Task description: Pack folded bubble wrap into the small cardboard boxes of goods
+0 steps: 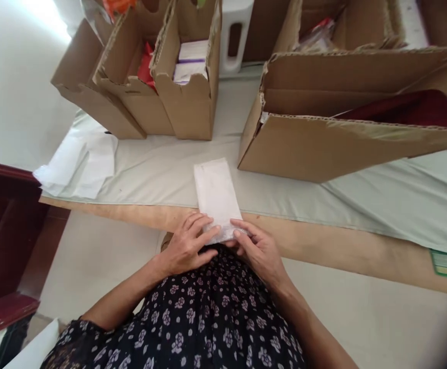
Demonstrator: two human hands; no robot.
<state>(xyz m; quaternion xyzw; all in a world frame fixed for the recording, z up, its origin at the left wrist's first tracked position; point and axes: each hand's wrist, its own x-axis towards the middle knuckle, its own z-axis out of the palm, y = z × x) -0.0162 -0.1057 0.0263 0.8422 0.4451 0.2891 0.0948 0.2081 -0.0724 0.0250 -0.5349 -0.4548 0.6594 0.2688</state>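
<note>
A flat white rectangular packet [216, 190] lies across the table's front edge, its near end wrinkled and shiny like clear plastic film. On the left side of that near end rests my left hand [190, 243], fingers spread and laid flat on the surface. My right hand [259, 251] pinches the near right corner between thumb and fingers. Some of its fingertips are hidden under the packet. What is inside the packet cannot be made out.
Several open cardboard boxes [187, 110] stand at the back left, one holding white stacked packs [190, 66]. A larger cardboard box [323, 146] at right contains dark red cloth [411, 108]. White sheets [79, 159] lie at left. A pale cloth [162, 174] covers the table.
</note>
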